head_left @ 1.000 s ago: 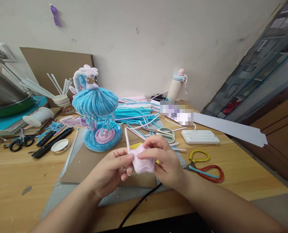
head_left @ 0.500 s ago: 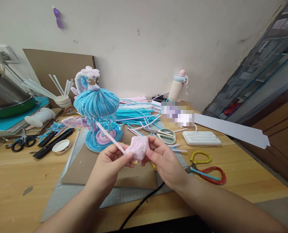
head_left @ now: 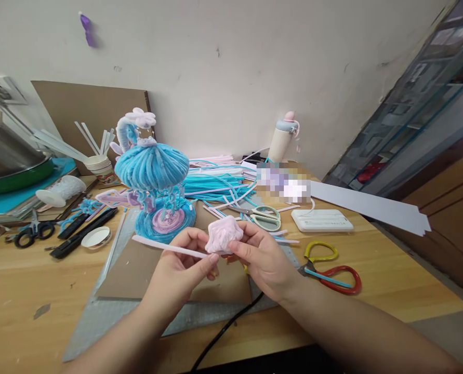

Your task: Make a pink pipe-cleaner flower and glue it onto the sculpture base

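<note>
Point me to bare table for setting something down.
Bare table left of the mat, nearer than the knife; more lies right of the red-yellow scissors. Crowded: the middle back, around the blue strips and green scissors.

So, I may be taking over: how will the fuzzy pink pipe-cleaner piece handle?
The fuzzy pink pipe-cleaner piece probably won't roll, its outline being lumpy. Its fuzzy surface suggests little slipping. The pink strip seems fairly stiff, since its free end juts past the left hand without drooping.

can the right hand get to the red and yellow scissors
Likely yes: the red and yellow scissors lie near the right hand, with a blue strip on them, though that hand first needs freeing from the pink piece.
</note>
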Demonstrator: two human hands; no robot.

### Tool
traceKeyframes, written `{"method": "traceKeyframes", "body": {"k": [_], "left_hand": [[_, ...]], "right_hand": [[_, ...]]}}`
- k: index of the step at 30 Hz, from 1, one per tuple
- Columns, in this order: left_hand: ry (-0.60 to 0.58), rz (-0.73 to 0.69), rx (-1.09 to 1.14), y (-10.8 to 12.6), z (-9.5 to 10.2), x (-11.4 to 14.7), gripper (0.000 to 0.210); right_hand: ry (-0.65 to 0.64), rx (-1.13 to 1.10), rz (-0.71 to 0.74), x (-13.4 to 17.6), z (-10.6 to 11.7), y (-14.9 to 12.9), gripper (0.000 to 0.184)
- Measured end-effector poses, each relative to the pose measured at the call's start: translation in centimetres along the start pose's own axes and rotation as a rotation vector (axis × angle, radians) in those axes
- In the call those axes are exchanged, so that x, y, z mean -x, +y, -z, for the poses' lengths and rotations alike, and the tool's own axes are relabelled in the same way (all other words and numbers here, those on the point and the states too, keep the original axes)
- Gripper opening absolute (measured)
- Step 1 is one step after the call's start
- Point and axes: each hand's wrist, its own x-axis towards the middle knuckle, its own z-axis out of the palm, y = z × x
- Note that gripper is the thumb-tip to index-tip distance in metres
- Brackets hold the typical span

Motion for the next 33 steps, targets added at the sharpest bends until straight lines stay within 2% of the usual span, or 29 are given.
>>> {"method": "traceKeyframes", "body": {"k": [3, 6, 8, 10, 11, 13, 16, 19, 21, 25, 29, 33], "left_hand": [[0.103, -0.173, 0.016, 0.6, 0.2, 0.1, 0.033], [0.186, -0.311, 0.241, 2.0, 1.2, 0.0, 0.05], [0.18, -0.248, 0.451, 2.8, 2.0, -0.3, 0.05], [0.109, -0.069, 0.6, 3.2, 2.5, -0.6, 0.044], [0.072, 0.024, 0.592, 3.1, 2.4, -0.7, 0.043], [-0.004, 0.116, 0.421, 2.5, 2.0, -0.7, 0.041], [-0.104, 0.078, 0.102, 1.3, 0.9, -0.4, 0.039], [-0.081, 0.016, -0.031, 0.9, 0.5, -0.1, 0.032], [-0.081, -0.018, -0.033, 1.0, 0.7, 0.0, 0.027], [-0.132, -0.046, 0.002, 1.3, 1.1, 0.0, 0.026], [-0.207, -0.001, 0.049, 1.3, 1.2, -0.1, 0.029], [-0.268, 0.055, 0.116, 1.8, 1.6, 0.0, 0.027]], "right_hand": [[0.029, -0.018, -0.001, -0.1, 0.1, -0.2, 0.032], [-0.022, -0.028, 0.009, -0.1, 0.2, -0.5, 0.027], [-0.071, 0.0, 0.037, 0.0, 0.4, -0.6, 0.023], [-0.134, 0.046, 0.048, 0.2, 0.5, -0.6, 0.021], [-0.167, 0.079, 0.041, 0.3, 0.4, -0.7, 0.02], [-0.222, 0.175, -0.004, 0.5, 0.2, -0.8, 0.02], [-0.233, 0.314, -0.078, 0.8, -0.1, -0.9, 0.023], [-0.195, 0.284, -0.078, 0.8, -0.3, -1.1, 0.033], [-0.169, 0.249, -0.059, 0.7, -0.2, -1.3, 0.032], [-0.118, 0.333, 0.008, 0.5, -0.4, -2.2, 0.013], [-0.119, 0.559, 0.082, 0.7, -0.8, -3.7, 0.002], [-0.175, 0.846, 0.194, 1.0, -1.0, -5.7, 0.007]]}}
